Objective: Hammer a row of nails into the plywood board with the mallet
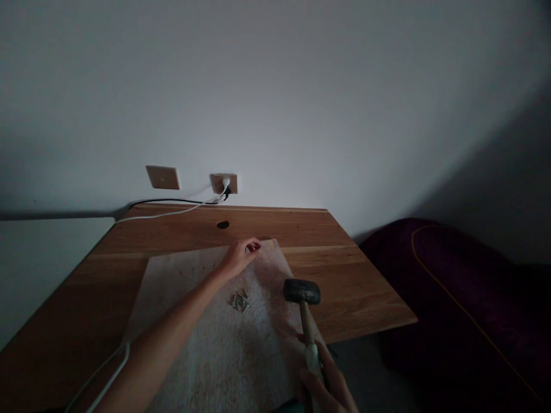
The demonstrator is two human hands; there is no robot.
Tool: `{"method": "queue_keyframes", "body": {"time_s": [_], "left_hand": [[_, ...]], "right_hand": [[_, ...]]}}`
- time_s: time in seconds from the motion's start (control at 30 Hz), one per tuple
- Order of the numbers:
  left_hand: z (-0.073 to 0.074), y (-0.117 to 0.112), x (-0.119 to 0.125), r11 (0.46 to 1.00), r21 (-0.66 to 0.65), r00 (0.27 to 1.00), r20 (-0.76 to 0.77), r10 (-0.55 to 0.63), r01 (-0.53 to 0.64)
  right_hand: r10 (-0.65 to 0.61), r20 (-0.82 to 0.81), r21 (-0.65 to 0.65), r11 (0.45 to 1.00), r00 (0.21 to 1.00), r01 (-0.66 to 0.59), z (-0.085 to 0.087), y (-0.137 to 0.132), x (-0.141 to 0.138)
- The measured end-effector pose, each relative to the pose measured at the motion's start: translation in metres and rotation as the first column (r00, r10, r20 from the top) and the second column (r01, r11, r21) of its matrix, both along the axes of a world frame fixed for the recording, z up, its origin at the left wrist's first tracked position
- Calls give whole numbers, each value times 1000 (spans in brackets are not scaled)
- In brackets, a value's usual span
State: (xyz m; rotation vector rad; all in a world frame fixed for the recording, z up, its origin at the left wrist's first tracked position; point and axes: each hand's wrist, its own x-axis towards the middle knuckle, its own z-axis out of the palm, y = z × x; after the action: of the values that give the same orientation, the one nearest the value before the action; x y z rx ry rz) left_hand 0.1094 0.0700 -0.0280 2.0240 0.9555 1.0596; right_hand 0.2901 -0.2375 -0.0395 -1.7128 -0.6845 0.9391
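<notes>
My right hand (325,384) is wrapped round the wooden handle of a hammer (302,292), whose dark head hovers over the right edge of a pale board (193,338) lying on the wooden table (353,287). My left hand (241,255) reaches to the board's far edge, its fingertips pinched together on something small that I cannot make out. A small heap of several metal nails (240,301) lies on the board between my two hands.
A white cable (103,376) runs over the table's near left part. Two wall sockets sit behind the table, one (224,183) with plugs and cables (172,202) trailing left. A dark spot (222,225) marks the tabletop. A dark purple cushion or sofa (456,298) stands to the right.
</notes>
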Motion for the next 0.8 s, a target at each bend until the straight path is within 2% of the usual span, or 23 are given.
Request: {"method": "queue_keyframes", "body": {"time_s": [0.2,0.47,0.8], "left_hand": [[1,-5,4,999,-28,998,-57,-40,38],[4,-11,5,998,16,994,-93,-64,65],[3,-14,6,997,-9,992,-103,-72,71]], "right_hand": [[18,67,-39,999,998,-15,2,-1,3],[84,106,-4,996,991,-84,-2,-1,5],[63,87,-66,996,994,-57,27,4,0]]}}
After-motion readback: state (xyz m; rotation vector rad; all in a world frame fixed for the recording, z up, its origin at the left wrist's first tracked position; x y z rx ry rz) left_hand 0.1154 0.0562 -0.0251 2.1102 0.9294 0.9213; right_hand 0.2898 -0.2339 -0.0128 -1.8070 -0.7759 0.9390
